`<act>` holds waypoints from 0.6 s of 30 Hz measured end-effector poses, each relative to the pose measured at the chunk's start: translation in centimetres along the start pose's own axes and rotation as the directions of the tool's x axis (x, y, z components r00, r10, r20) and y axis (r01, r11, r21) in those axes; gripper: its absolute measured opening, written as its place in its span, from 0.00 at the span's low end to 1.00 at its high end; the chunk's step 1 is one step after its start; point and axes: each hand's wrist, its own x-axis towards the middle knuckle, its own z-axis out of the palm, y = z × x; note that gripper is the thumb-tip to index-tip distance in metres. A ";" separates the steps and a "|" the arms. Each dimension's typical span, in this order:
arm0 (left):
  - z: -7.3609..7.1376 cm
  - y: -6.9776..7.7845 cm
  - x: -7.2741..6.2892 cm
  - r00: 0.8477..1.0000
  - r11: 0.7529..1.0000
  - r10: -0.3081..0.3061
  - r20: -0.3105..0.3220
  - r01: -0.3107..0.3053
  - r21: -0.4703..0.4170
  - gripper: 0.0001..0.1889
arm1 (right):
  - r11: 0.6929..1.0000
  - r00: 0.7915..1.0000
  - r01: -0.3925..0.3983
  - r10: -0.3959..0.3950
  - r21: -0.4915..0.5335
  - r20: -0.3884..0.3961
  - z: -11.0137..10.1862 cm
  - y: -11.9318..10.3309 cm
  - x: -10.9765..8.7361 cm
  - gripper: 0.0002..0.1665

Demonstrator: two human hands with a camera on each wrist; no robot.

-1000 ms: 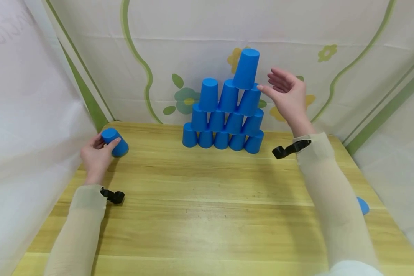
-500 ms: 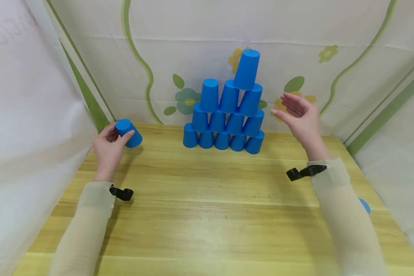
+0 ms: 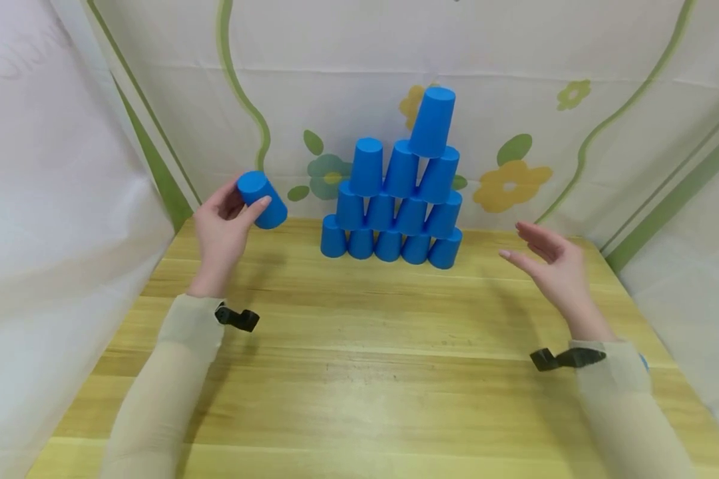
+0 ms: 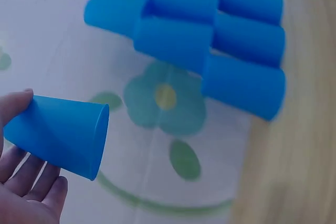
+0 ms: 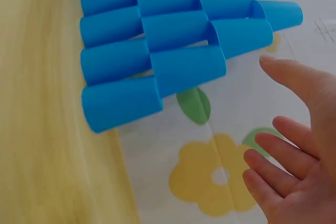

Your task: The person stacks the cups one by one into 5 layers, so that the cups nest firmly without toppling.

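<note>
My left hand [image 3: 222, 226] grips a blue cup [image 3: 265, 201] between thumb and fingers, mouth down and tilted, raised above the table at the left of the stack. In the left wrist view the held cup [image 4: 60, 135] lies sideways, its rim facing the stack. A tiered wall of upside-down blue cups [image 3: 388, 246] stands at the back of the table. A single cup [image 3: 433, 123] tops it, toward the right, above a row of three. My right hand [image 3: 554, 269] is apart from the stack on its right, holding nothing, thumb and fingers spread.
The wooden table [image 3: 359, 399] runs up to a white patterned curtain [image 3: 311, 40] right behind the stack. Another white curtain [image 3: 66, 219] borders the left side. A blue piece [image 3: 644, 362] shows at the right, mostly behind the right sleeve.
My left hand has lifted the cup and carried it rightward, toward the stack. My right hand has drawn away from beside the top cup, down and to the right.
</note>
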 end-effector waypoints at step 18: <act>8.5 9.5 2.1 0.964 0.947 0.245 0.103 -0.215 -0.240 0.26 | 0.983 0.991 -0.126 0.131 -0.130 0.035 -8.3 1.8 -7.0 0.38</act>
